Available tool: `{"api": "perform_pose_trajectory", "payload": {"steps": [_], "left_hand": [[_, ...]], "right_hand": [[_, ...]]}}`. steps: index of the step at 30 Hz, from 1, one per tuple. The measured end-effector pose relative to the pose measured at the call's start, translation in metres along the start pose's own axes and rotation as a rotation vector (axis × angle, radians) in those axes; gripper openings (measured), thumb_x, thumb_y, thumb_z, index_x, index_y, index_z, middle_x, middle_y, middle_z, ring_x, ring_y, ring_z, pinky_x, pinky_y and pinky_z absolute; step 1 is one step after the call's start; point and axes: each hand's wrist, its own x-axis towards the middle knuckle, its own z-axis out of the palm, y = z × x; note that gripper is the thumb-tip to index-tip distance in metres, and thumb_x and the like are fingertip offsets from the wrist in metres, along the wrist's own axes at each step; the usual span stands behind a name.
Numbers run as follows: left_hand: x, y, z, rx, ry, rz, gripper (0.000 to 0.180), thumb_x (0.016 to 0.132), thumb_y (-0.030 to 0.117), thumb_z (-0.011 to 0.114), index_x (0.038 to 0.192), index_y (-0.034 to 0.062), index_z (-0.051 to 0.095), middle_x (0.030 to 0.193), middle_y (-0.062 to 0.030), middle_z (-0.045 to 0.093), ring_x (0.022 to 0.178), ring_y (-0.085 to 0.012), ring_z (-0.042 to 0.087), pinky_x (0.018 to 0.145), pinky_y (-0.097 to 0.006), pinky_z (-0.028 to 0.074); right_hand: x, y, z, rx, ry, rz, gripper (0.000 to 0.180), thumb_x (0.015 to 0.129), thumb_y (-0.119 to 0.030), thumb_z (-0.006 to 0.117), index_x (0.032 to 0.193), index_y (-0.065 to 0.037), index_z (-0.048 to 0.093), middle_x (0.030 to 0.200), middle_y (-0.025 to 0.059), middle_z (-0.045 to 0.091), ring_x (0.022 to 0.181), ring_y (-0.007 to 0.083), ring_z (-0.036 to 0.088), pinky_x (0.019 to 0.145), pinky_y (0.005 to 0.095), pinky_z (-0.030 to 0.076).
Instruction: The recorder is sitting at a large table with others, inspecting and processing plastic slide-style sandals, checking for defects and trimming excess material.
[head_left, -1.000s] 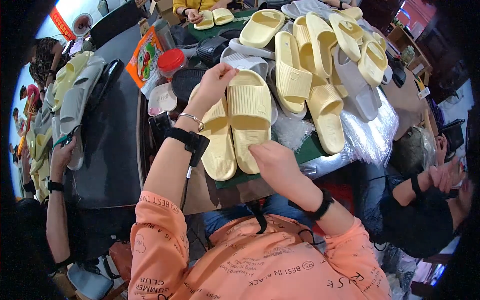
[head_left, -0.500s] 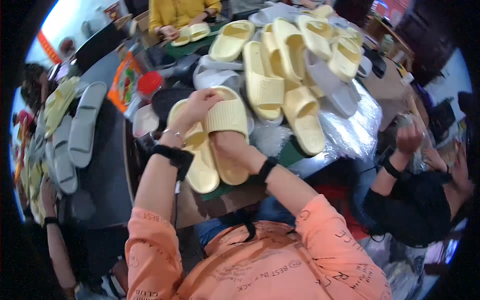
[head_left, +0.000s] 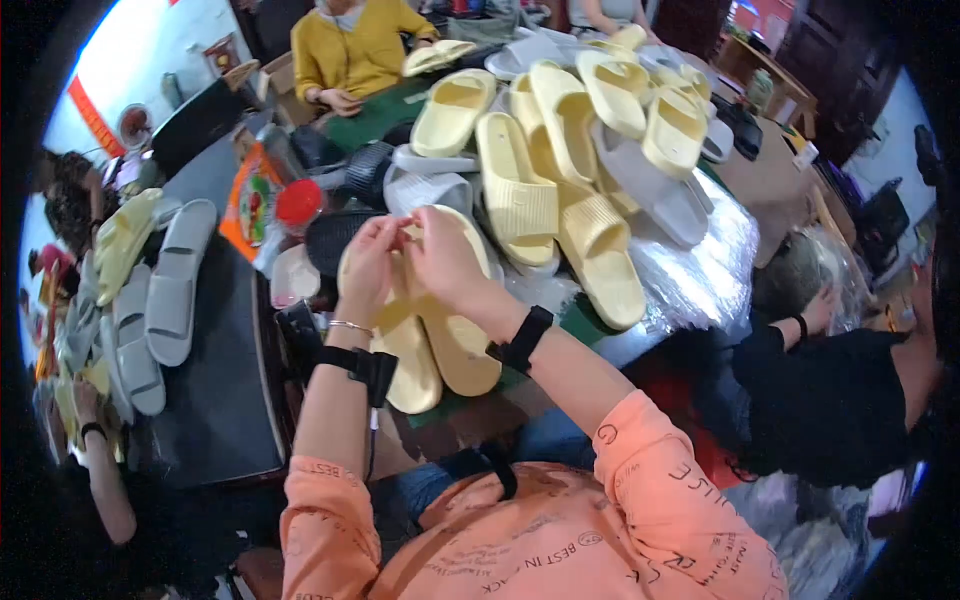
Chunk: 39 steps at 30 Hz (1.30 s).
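Curling inward with fingertips close together, the left hand (head_left: 368,264) and right hand (head_left: 447,264) hover over the pair of yellow slippers (head_left: 464,352), whose heels lie toward six o'clock; whether they pinch anything, I cannot tell.

Left of the hands (head_left: 448,258), a red-lidded jar (head_left: 298,204) stands beside an orange packet (head_left: 252,198); right of them lies silvery wrapping (head_left: 712,268); beyond them, a person in yellow (head_left: 360,60).
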Motion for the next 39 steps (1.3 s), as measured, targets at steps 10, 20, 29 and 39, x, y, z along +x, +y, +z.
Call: {"api": "perform_pose_trajectory", "payload": {"steps": [10, 20, 29, 39], "left_hand": [[-0.007, 0.006, -0.003, 0.029, 0.07, 0.058, 0.018, 0.089, 0.014, 0.047, 0.1, 0.0007, 0.054, 0.096, -0.006, 0.057, 0.087, -0.0132, 0.053, 0.08, -0.025, 0.041], [-0.006, -0.01, -0.008, -0.081, 0.171, 0.089, 0.014, 0.091, 0.016, 0.045, 0.097, 0.0041, 0.049, 0.081, -0.0016, 0.053, 0.07, -0.0076, 0.048, 0.068, -0.02, 0.04], [-0.006, -0.013, -0.021, -0.053, 0.222, 0.091, 0.016, 0.092, 0.018, 0.044, 0.097, 0.0034, 0.048, 0.062, 0.0048, 0.037, 0.054, -0.0031, 0.031, 0.05, -0.016, 0.028], [-0.006, -0.019, -0.02, -0.014, 0.168, 0.088, 0.012, 0.092, 0.016, 0.045, 0.092, 0.0038, 0.048, 0.069, 0.002, 0.044, 0.059, -0.0043, 0.037, 0.054, -0.017, 0.032]], "right_hand": [[0.018, 0.026, 0.046, 0.341, -0.06, 0.235, 0.012, 0.077, -0.012, 0.048, 0.076, -0.004, 0.057, 0.07, 0.0184, 0.058, 0.067, 0.0331, 0.058, 0.056, 0.0409, 0.044], [0.022, -0.004, 0.027, 0.282, 0.111, 0.158, 0.02, 0.079, -0.017, 0.054, 0.087, -0.001, 0.061, 0.077, 0.0168, 0.061, 0.072, 0.0305, 0.059, 0.064, 0.0366, 0.044], [0.0, 0.016, 0.05, 0.173, 0.183, 0.125, 0.016, 0.085, -0.017, 0.046, 0.081, -0.002, 0.047, 0.072, 0.0185, 0.053, 0.07, 0.0376, 0.051, 0.059, 0.0443, 0.037], [-0.007, 0.009, 0.039, 0.205, 0.114, 0.149, 0.01, 0.082, -0.012, 0.046, 0.079, -0.003, 0.046, 0.066, 0.0185, 0.052, 0.064, 0.0374, 0.051, 0.055, 0.0431, 0.038]]}}
